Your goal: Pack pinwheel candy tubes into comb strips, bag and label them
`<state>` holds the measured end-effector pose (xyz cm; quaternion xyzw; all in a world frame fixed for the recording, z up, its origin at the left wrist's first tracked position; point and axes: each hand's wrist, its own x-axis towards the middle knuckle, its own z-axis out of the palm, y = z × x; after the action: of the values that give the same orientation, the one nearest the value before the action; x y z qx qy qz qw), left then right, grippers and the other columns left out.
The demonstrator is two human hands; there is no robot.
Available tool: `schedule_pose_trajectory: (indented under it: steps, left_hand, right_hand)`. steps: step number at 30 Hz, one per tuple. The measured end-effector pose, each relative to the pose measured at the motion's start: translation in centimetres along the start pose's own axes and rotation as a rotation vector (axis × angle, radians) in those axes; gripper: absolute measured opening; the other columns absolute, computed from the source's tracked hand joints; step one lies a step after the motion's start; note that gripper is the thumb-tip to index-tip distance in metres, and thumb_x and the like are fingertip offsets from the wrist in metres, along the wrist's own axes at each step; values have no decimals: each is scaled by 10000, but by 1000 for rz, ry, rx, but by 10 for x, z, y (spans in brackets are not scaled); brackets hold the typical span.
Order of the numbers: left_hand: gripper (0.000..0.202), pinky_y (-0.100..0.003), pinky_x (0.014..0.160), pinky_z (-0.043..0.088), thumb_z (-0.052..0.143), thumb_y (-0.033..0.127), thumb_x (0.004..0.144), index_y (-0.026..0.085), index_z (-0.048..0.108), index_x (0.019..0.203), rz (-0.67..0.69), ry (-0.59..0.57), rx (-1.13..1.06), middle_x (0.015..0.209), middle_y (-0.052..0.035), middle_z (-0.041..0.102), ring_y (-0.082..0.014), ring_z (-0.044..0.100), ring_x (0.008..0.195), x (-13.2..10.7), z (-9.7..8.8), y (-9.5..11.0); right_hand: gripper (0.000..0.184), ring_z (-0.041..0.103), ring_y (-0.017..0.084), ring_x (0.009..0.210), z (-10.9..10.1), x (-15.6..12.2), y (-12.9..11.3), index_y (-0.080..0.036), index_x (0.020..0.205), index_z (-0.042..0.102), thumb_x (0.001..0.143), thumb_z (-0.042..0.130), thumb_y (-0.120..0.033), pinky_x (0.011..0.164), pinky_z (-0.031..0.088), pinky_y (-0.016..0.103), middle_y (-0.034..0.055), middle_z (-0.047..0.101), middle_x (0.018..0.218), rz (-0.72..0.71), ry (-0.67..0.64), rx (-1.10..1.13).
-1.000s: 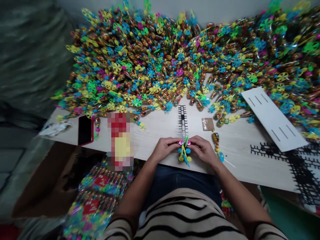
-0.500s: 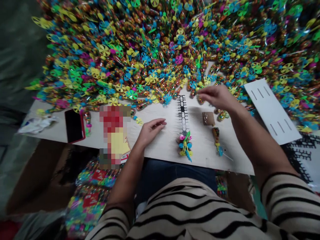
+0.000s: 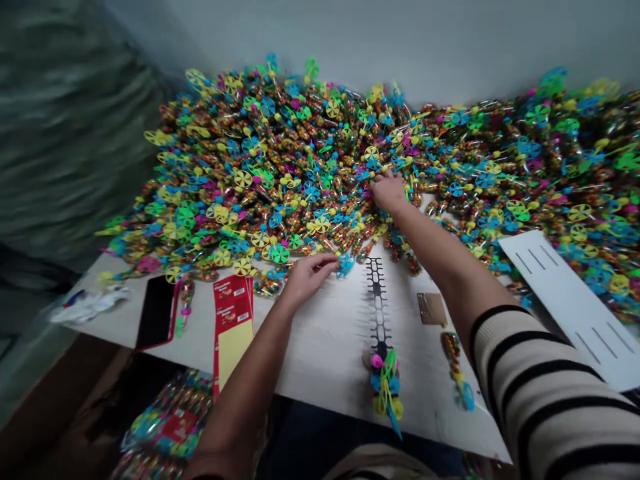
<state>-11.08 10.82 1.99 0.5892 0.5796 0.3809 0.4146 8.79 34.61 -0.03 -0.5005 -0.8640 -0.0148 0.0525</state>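
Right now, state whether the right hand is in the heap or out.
In: the right hand sits among the pinwheel-topped tubes, its fingers down between them.

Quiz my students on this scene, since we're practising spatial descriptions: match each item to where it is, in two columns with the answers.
Items
1. Right hand
2. Left hand
3. Phone in red case
4. Slotted white board

Places
A. Right side of the table
B. Left part of the table
C. Beside a blue pinwheel
D. In the heap of pinwheel tubes

Pairs: 1-D, 2-C, 3-B, 4-A
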Motion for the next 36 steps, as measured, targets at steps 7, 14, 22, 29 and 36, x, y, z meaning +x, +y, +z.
schedule_pose_trajectory:
  steps: [7, 14, 22, 29, 36]
  left_hand:
    - [257, -325, 876, 499, 567, 211, 814, 151, 730, 1004, 90, 150, 293, 979, -73, 734, -207, 664, 887, 118, 13, 10]
    - [406, -388, 922, 459, 694, 133, 685, 140, 693, 1091, 87, 123, 633, 1061, -143, 697, -291, 610, 1028, 213, 61, 18]
    - [304, -367, 885, 457, 695, 230, 733, 189, 715, 1034, 11, -35, 846, 1068, -107, 681, -285, 610, 1030, 217, 56, 20]
    - [210, -296, 739, 474, 710, 308, 732, 122, 673, 821, 161, 38, 341, 763, -41, 646, -192, 613, 782, 131, 44, 37]
    - [251, -267, 699, 501, 676, 283, 756, 149, 634, 965, -87, -258, -114, 889, -44, 689, -161, 643, 784, -46, 51, 12]
  right_hand:
    - [190, 576, 210, 861, -17, -28, 59, -137, 931, 681, 907, 586, -299, 795, 451, 339, 66, 659, 866, 37, 315, 708]
    - [497, 548, 130, 614, -30, -64, 71, -174, 845, 613, 761, 670, -660, 505, 373, 211, 10, 612, 718, 155, 232, 1299]
    - [409, 452, 96, 499, -32, -89, 55, -181, 853, 579, 767, 703, -561, 455, 326, 193, -37, 520, 579, 576, 268, 1615]
    - [561, 411, 108, 496, -60, -192, 15, -222, 1165, 570, 752, 723, -569, 431, 312, 215, -42, 473, 627, 456, -36, 1494]
    - [624, 570, 198, 705, -47, -297, -32, -166, 1445, 382, 928, 496, -496, 672, 463, 317, 30, 619, 757, 202, -200, 1066]
